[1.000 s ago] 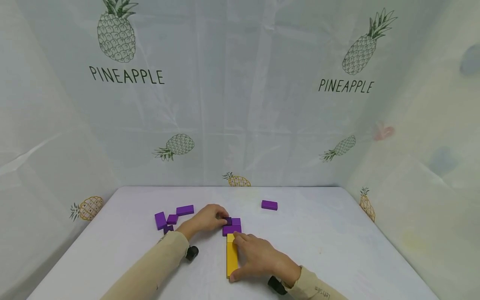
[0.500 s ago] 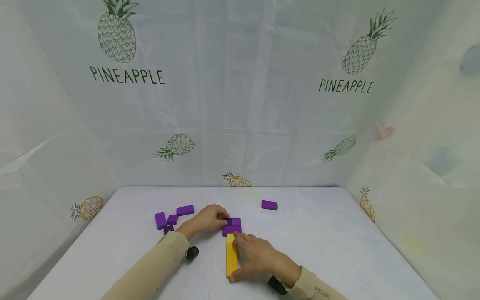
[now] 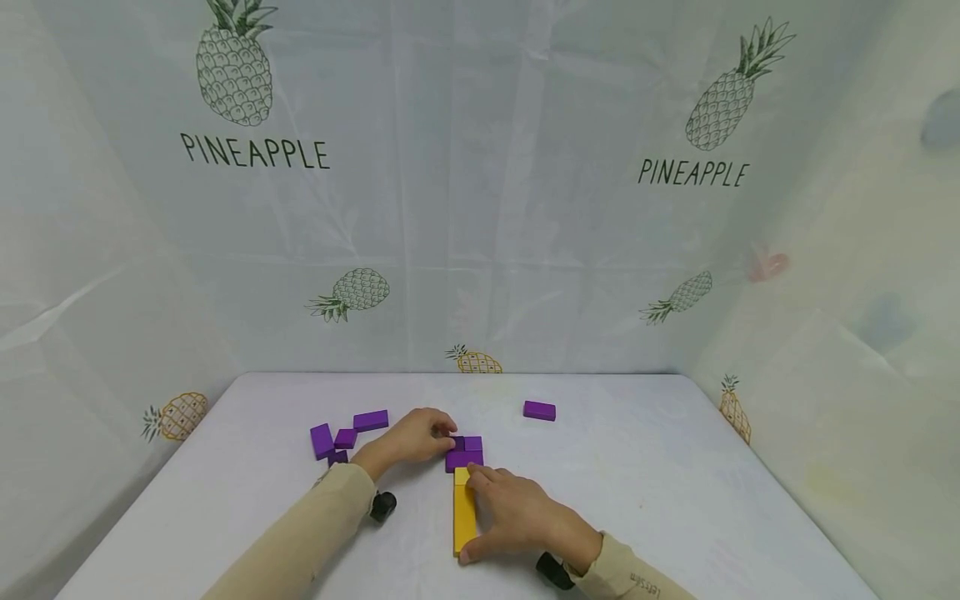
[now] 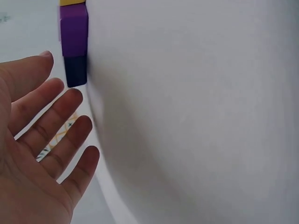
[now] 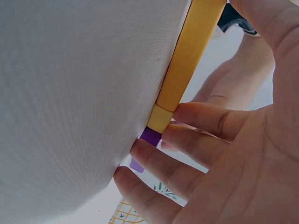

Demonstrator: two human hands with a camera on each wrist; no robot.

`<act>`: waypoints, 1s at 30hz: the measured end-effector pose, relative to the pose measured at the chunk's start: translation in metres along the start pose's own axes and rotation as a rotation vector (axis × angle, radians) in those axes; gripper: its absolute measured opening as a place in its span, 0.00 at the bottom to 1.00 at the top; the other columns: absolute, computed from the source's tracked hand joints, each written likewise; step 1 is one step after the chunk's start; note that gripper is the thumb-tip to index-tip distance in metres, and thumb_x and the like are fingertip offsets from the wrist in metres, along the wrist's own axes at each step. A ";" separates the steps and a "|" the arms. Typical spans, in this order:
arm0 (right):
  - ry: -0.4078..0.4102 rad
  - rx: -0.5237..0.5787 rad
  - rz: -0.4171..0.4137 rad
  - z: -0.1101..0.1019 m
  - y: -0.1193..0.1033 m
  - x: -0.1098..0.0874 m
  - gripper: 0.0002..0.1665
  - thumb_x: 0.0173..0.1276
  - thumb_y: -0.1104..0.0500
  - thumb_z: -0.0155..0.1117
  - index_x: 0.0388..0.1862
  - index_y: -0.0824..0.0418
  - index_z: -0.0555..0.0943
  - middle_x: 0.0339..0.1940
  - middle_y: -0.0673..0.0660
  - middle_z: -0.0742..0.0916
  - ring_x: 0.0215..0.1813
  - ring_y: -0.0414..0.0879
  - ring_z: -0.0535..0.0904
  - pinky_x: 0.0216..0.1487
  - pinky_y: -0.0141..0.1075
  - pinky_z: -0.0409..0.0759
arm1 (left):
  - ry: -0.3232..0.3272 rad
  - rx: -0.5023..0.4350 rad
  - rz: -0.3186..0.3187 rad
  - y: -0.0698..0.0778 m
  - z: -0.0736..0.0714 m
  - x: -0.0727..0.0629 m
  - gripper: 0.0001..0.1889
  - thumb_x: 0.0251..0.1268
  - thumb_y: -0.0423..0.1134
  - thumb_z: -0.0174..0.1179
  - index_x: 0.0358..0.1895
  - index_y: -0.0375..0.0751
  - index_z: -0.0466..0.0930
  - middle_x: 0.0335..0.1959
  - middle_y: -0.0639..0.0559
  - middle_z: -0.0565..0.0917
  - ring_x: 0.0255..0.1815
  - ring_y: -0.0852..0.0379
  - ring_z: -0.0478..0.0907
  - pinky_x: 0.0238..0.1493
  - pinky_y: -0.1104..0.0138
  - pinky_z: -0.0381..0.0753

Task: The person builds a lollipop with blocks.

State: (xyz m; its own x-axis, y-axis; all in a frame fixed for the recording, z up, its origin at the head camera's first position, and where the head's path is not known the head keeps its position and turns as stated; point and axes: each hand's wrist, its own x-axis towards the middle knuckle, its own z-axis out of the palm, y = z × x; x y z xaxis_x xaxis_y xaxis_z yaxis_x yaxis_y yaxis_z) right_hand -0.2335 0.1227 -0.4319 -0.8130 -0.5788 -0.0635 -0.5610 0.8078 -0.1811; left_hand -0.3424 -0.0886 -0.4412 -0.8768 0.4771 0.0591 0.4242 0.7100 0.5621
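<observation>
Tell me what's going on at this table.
A person's right hand touches the long yellow block, while their left hand is at the dark block beside two purple blocks. Loose purple blocks lie off to the left; a lone purple block lies farther back, to the right.

Around the lower centre, the left hand (image 3: 417, 435) touches a dark block (image 3: 460, 444) and the right hand (image 3: 519, 512) a long yellow block (image 3: 464, 518). Right of centre, a lone purple block (image 3: 539, 411) lies on the counter (image 3: 645, 475).
</observation>
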 end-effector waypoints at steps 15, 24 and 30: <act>0.001 0.000 0.011 -0.001 -0.002 -0.001 0.59 0.39 0.18 0.62 0.64 0.53 0.70 0.72 0.51 0.68 0.65 0.48 0.70 0.57 0.46 0.75 | 0.078 -0.007 0.004 -0.030 -0.050 -0.031 0.15 0.61 0.41 0.65 0.50 0.40 0.82 0.43 0.51 0.82 0.46 0.51 0.76 0.48 0.56 0.77; 0.005 -0.002 -0.002 -0.001 -0.002 -0.004 0.60 0.41 0.19 0.63 0.66 0.55 0.68 0.72 0.51 0.68 0.66 0.49 0.69 0.59 0.46 0.74 | 0.143 0.054 0.007 -0.064 -0.070 -0.050 0.15 0.60 0.39 0.66 0.48 0.38 0.81 0.43 0.49 0.81 0.47 0.49 0.78 0.51 0.52 0.76; 0.012 -0.002 -0.014 -0.001 -0.002 -0.004 0.59 0.42 0.20 0.63 0.66 0.54 0.69 0.72 0.52 0.68 0.66 0.49 0.69 0.59 0.46 0.74 | 0.157 0.102 -0.074 -0.076 -0.078 -0.056 0.15 0.59 0.39 0.66 0.50 0.40 0.82 0.46 0.45 0.81 0.50 0.43 0.76 0.53 0.47 0.73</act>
State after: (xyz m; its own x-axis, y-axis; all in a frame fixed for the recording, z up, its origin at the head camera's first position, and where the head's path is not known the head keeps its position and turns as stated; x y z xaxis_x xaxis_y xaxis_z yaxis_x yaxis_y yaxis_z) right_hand -0.2296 0.1238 -0.4301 -0.8070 -0.5885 -0.0491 -0.5725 0.8000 -0.1795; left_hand -0.3428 -0.2095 -0.4225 -0.9275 0.3409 0.1536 0.3714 0.7928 0.4832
